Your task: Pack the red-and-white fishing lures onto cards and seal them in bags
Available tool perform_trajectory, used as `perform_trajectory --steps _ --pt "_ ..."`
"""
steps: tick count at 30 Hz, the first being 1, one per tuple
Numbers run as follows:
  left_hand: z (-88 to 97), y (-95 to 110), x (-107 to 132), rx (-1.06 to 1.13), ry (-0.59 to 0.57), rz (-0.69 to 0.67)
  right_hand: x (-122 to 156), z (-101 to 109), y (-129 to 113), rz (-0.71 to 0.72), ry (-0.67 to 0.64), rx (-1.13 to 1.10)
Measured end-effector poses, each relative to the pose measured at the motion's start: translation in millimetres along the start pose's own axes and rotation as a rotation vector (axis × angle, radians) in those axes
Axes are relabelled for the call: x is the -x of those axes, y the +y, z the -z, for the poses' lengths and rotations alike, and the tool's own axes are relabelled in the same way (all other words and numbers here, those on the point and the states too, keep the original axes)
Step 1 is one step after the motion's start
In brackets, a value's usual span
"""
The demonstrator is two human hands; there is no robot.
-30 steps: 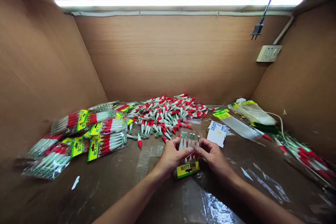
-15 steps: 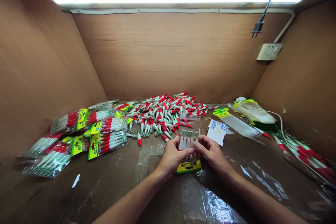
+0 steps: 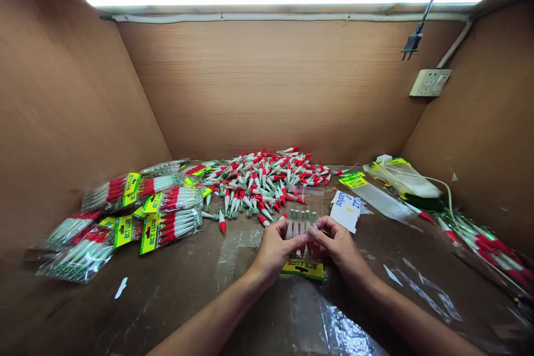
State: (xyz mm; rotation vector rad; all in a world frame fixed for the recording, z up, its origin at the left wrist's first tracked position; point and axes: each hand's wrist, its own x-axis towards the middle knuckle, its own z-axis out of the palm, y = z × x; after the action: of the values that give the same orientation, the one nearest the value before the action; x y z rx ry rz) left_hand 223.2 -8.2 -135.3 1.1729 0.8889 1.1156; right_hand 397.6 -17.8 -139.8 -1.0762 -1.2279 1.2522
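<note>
Between my two hands is a clear plastic bag of fishing lures [image 3: 301, 228], a row of several red and white lures side by side with green hook crowns pointing away from me. Its yellow and green header card [image 3: 303, 270], lettered BCT LURE, faces my side. My left hand [image 3: 276, 243] grips the bag's left side, thumb across the lures. On the right side my right hand [image 3: 336, 240] pinches bag and lures, fingertips near the rightmost one. The bag's flap stretches out beyond the hook ends. Fingers partly cover the lures' middles.
Behind the hands spreads a heap of loose lures [image 3: 258, 178]. Filled lure packs [image 3: 171, 222] lie at left. To the right are a white paper label [image 3: 345, 210], unfilled bags [image 3: 379, 197] and more lures [image 3: 492, 247]. A plug [image 3: 412, 44] hangs above, near a wall socket [image 3: 430, 82].
The rightmost lure now sits closer in line with the others in the bag. Both hands stay on the bag, having shifted only slightly.
</note>
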Motion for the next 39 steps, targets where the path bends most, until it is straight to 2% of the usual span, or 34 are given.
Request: perform_trajectory --steps 4,6,9,14,17,19,22,26,30,32,34,35,37,39 --pt "0.2 2.0 -0.1 0.01 0.055 -0.038 -1.6 0.8 -1.8 -0.021 -0.102 0.006" --pt "0.0 4.5 0.5 0.068 0.019 -0.04 -1.3 1.0 -1.8 -0.032 -0.085 0.021" --pt "1.5 5.7 0.5 0.149 -0.055 0.028 -0.2 0.2 1.7 -0.054 -0.058 0.018" --pt "4.5 3.2 -1.7 0.131 0.035 0.095 -2.1 0.0 3.3 -0.053 -0.168 0.055" --pt "3.9 4.7 -0.9 0.107 0.03 0.085 -4.4 3.9 -8.3 -0.012 -0.075 0.041" --pt "2.8 6.2 1.3 0.06 -0.026 0.091 -5.3 7.5 -19.0 0.001 0.002 0.038" --pt "-0.2 6.7 5.8 -0.029 -0.127 0.143 -5.6 12.3 -30.4 0.024 0.016 0.108" --pt "-4.8 5.7 8.0 -0.048 -0.151 0.186 -8.4 17.7 -27.7 0.084 0.056 0.163" --pt "-2.0 5.5 4.9 -0.011 -0.173 0.19 -13.1 26.6 -22.1 0.043 0.062 0.287" --pt "2.8 4.2 3.7 -0.017 -0.224 0.229 -13.5 32.8 -26.5 0.124 0.155 0.46" --pt "8.2 1.9 3.4 -0.053 -0.308 0.246 -12.2 38.6 -34.6 0.295 0.264 0.599" --pt "10.5 0.7 3.5 -0.087 -0.352 0.234 -11.3 40.8 -38.5 0.367 0.27 0.634" --pt "14.3 -0.2 4.2 -0.208 -0.396 0.162 -10.2 43.3 -42.5 0.394 0.138 0.661" --pt "16.6 2.5 5.5 -0.425 -0.341 0.04 -10.8 43.6 -39.5 0.32 -0.046 0.665"
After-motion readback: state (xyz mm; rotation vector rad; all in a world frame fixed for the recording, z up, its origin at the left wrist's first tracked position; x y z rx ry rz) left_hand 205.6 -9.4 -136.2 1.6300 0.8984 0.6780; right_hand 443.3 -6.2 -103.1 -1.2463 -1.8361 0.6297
